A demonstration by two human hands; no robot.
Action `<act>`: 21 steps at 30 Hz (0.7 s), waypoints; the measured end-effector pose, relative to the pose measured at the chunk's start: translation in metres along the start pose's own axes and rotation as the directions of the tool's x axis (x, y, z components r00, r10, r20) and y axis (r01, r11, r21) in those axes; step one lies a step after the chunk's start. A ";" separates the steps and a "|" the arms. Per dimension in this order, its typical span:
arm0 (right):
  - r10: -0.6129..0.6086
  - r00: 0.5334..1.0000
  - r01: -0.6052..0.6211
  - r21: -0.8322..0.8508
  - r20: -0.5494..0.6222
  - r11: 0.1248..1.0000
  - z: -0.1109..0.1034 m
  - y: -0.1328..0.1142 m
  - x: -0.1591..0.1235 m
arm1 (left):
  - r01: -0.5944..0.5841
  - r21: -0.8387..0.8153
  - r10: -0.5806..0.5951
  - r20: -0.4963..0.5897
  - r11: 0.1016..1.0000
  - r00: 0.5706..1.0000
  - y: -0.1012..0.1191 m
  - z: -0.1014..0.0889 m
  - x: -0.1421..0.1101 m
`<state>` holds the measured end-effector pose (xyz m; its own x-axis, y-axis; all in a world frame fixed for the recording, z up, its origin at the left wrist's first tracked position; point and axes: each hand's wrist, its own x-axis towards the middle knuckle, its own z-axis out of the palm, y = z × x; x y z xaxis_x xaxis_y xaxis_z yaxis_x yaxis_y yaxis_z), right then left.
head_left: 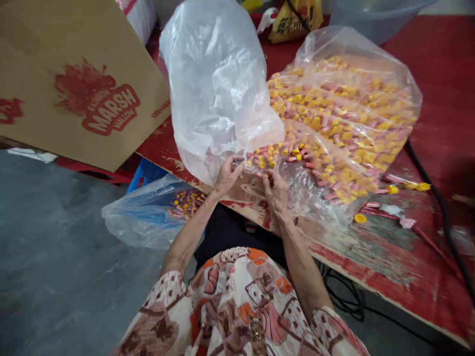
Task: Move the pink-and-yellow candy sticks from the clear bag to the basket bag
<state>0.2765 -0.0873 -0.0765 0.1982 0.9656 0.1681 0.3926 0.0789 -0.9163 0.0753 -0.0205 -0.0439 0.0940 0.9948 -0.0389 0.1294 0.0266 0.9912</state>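
My left hand (227, 177) is at the table's front edge, fingers closed around what looks like a short clear tube (248, 168). Just right of it, my right hand (275, 190) has its thumb and fingers bent together at a small pinkish piece, partly hidden by the fingers. Beyond both hands lies a loose heap of small pink-wrapped pieces with yellow caps (269, 154). The heap spills from the mouth of a large clear bag (343, 113) full of the same pieces. A big whitish plastic bag (218, 74) stands puffed up behind my left hand.
A marshmallow carton (100, 94) stands at left. Below the table edge, an open clear bag (144, 210) with capped pieces sits over a blue crate (143, 173). A black cable (441, 207), capped tubes (404, 182) and a loose yellow cap (359, 218) lie on the red table (438, 99).
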 end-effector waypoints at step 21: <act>0.199 0.938 -0.187 0.072 -0.285 0.980 -0.039 0.028 0.013 | -0.390 0.490 0.205 0.389 0.780 0.898 -0.002 0.052 -0.038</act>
<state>0.3256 -0.0824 -0.0858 0.5199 0.8506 0.0783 0.2830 -0.0850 -0.9553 0.1229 -0.0634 -0.0512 0.4951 0.8607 0.1190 0.5478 -0.4155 0.7261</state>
